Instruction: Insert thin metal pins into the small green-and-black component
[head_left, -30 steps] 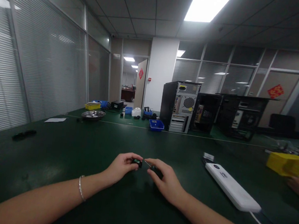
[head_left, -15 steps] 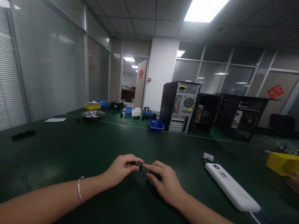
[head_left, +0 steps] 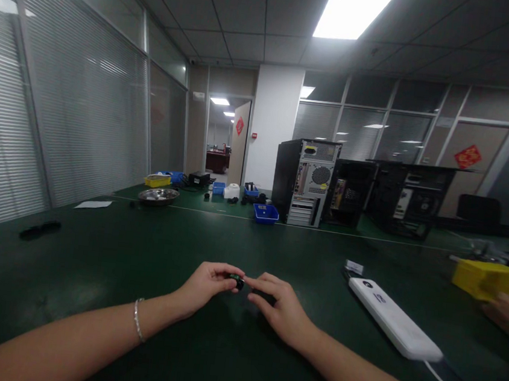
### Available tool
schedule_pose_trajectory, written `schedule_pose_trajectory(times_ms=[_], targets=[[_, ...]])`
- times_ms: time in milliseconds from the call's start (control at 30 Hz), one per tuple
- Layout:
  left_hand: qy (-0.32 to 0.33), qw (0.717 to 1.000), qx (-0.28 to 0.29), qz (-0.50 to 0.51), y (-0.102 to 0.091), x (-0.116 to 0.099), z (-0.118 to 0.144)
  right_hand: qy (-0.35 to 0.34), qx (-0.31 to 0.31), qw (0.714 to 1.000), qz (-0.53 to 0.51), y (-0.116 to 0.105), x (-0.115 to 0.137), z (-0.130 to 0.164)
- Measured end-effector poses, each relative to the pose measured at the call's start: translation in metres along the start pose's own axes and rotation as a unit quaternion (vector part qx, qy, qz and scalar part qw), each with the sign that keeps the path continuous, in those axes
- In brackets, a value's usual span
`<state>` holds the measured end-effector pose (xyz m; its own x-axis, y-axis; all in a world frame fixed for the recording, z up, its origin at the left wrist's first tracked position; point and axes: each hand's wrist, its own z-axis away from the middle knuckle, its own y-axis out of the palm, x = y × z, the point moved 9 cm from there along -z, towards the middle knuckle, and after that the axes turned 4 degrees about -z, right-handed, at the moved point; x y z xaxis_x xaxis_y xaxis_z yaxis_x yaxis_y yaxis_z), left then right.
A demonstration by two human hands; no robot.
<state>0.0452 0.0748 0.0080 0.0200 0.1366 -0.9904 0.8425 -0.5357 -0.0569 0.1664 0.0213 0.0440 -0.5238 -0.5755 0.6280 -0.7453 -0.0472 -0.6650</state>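
My left hand [head_left: 205, 287] pinches a small part with a green circuit board and a black body [head_left: 237, 281] between thumb and fingertips, just above the green tabletop [head_left: 165, 351]. My right hand [head_left: 285, 309] faces it from the right. Its index finger is stretched out, with the tip at the edge of the small part. The right thumb is held apart from that finger, and I see nothing clearly gripped between them. The fine details of the small part are too small to make out.
A white power bank-like box [head_left: 396, 317] with a cable lies at right. Beyond it, another person's hand [head_left: 507, 314] touches a yellow bin [head_left: 493, 281]. Computer cases [head_left: 306, 181], a blue tray [head_left: 265, 214] and a metal bowl [head_left: 158, 196] stand farther back.
The small part has turned slightly in my left fingers, showing more of its black body. A dark shape between my right thumb and index finger shows less now. The other person's hand shifted slightly left.
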Motion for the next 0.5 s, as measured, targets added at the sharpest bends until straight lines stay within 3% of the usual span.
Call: schedule_pose_trajectory(times_ms=[133,233,400,500], targets=[[0.034,0.998,-0.001,-0.044,-0.006,-0.006,-0.002,0.004,-0.014,1.000,-0.008,-0.003,-0.001,0.000],[0.053,0.989,0.041,-0.135,-0.002,-0.011,-0.001,0.009,-0.023,1.000,-0.010,-0.005,-0.003,0.001],[0.121,0.920,0.131,-0.350,0.025,-0.024,0.013,-0.002,-0.030,1.000,-0.005,-0.004,-0.004,0.001],[0.128,0.902,0.143,-0.387,0.033,-0.028,0.017,-0.004,-0.028,1.000,-0.002,-0.003,-0.005,0.000]])
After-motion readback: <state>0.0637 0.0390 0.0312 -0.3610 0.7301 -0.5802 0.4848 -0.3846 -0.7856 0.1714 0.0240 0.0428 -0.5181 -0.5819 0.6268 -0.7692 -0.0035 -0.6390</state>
